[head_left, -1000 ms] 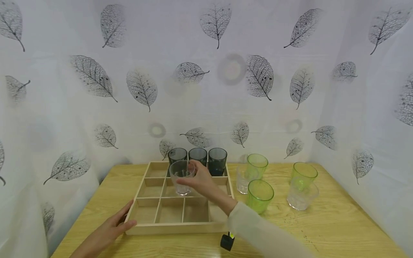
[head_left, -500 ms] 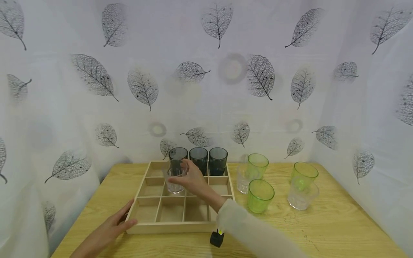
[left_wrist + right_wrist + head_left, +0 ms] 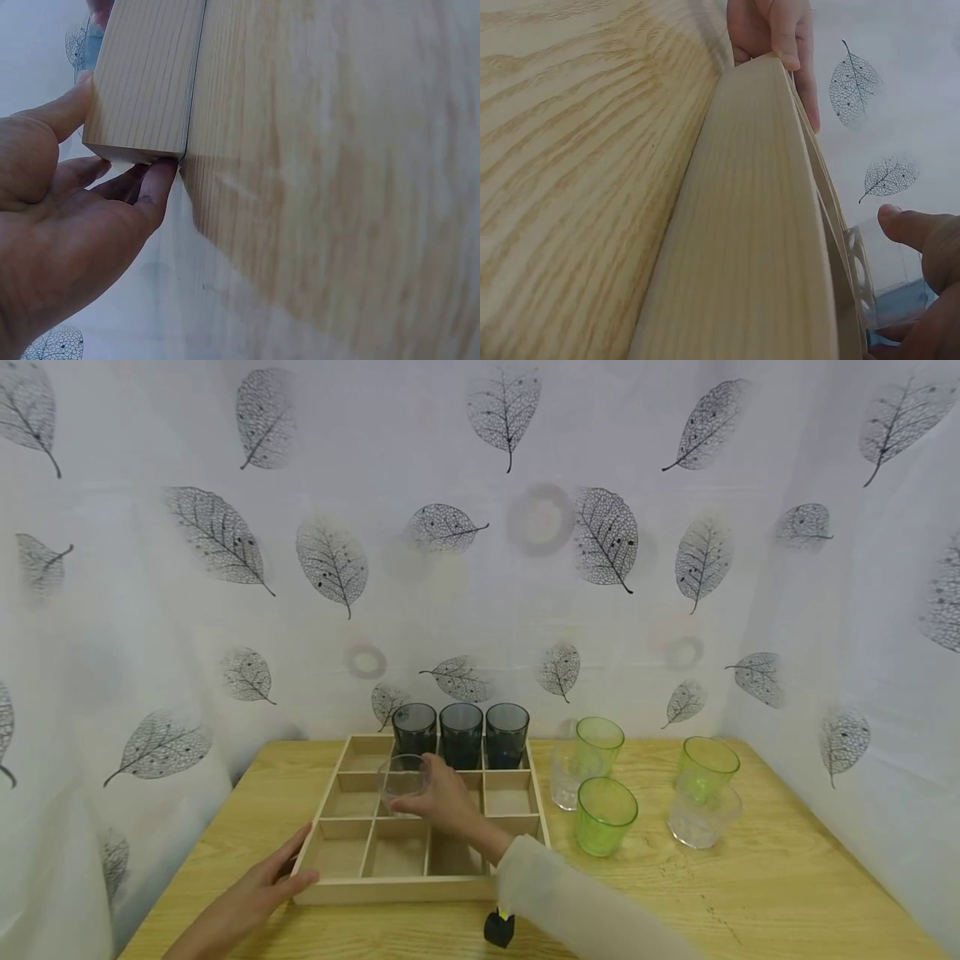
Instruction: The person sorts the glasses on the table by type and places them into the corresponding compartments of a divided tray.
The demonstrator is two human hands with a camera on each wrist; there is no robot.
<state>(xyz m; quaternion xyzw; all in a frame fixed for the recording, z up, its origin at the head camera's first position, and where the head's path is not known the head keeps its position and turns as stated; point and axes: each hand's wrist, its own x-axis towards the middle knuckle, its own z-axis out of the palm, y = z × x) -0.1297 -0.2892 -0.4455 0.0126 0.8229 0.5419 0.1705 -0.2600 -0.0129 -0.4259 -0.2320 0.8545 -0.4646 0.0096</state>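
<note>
"What is held at the left?"

"By the left hand (image 3: 258,887), the near-left corner of a pale, rectangular, divided wooden tray (image 3: 397,890) is clasped between thumb and fingers."

"And next?"

"A clear, round glass (image 3: 397,783) is pinched by the right hand (image 3: 447,803), inside the tray's middle row, second from left."

"Farther right?"

"Three see-through green tumblers (image 3: 604,831) are spread out."

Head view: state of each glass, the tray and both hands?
Tray, flat, partly filled.
Held clear glass, upright, at the tray's middle row, second from left.
Dark glasses, upright in the tray's back row.
Green glasses, upright on the table.
Other clear glasses, upright on the table.
Left hand, gripping the tray's corner.
Right hand, gripping that held clear glass.
</note>
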